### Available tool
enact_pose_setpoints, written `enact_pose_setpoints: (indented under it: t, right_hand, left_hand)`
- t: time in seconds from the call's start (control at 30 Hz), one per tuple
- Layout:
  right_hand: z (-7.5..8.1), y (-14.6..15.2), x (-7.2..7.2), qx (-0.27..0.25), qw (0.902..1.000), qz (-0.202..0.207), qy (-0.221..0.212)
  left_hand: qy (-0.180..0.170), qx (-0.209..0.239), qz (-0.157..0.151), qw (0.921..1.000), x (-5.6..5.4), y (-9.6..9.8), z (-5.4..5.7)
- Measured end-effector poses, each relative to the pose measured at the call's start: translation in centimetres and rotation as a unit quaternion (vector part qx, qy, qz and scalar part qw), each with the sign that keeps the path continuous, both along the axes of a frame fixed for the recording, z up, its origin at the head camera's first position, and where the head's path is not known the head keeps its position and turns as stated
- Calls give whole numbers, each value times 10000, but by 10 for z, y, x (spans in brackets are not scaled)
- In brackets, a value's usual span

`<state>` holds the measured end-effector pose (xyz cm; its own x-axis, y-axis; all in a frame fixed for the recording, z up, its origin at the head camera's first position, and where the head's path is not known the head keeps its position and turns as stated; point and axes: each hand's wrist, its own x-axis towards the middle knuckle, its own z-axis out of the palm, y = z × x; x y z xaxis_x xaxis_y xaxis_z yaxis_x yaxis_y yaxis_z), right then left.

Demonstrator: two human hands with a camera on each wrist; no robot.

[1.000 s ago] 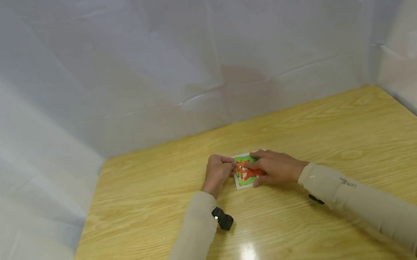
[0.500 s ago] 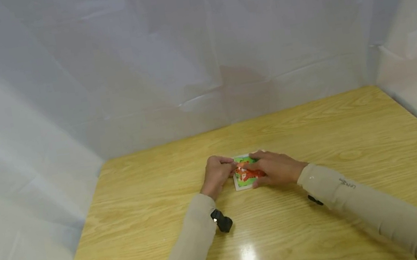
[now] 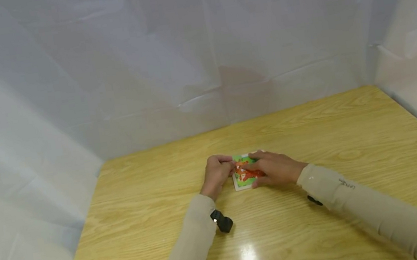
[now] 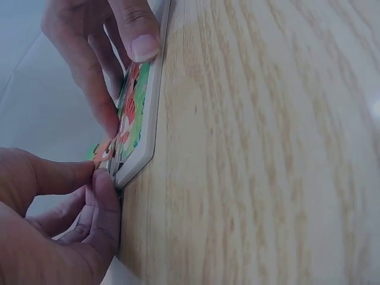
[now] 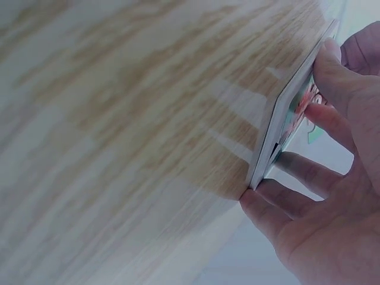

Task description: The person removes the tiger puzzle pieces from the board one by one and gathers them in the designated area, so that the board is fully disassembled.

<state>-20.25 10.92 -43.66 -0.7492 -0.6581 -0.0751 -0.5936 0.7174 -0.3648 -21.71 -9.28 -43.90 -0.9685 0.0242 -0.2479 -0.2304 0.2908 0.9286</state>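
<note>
A small jigsaw puzzle board (image 3: 243, 187) with a white border and an orange animal on green lies flat on the table. My left hand (image 3: 217, 174) is at its left edge. Between that thumb and forefinger I pinch a puzzle piece (image 4: 103, 151) with orange, green and an eye, tilted up from the picture. My right hand (image 3: 276, 167) spans the board from the right and grips it, thumb at the near edge and other fingers toward the far and right edges. Its index finger (image 5: 330, 122) presses on the picture. The right palm hides the board's right part.
The wooden table (image 3: 158, 227) extends around the board on all sides. White sheeting (image 3: 154, 88) hangs behind the table and along both sides. A black wrist camera (image 3: 222, 221) sits on the left sleeve, and another dark one (image 3: 315, 200) under the right sleeve.
At the board's far left corner, a green patch now shows over the white border beside the left fingertips. Both hands stay almost in place around the board.
</note>
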Motion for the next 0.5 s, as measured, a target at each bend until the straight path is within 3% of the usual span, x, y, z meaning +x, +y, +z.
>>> enact_pose_setpoints:
  t: [0.5]
  right_hand:
    - [-1,1,-2,-20,10000,-69,53]
  left_hand:
    - [166,366,-55,9992,5,-19,6]
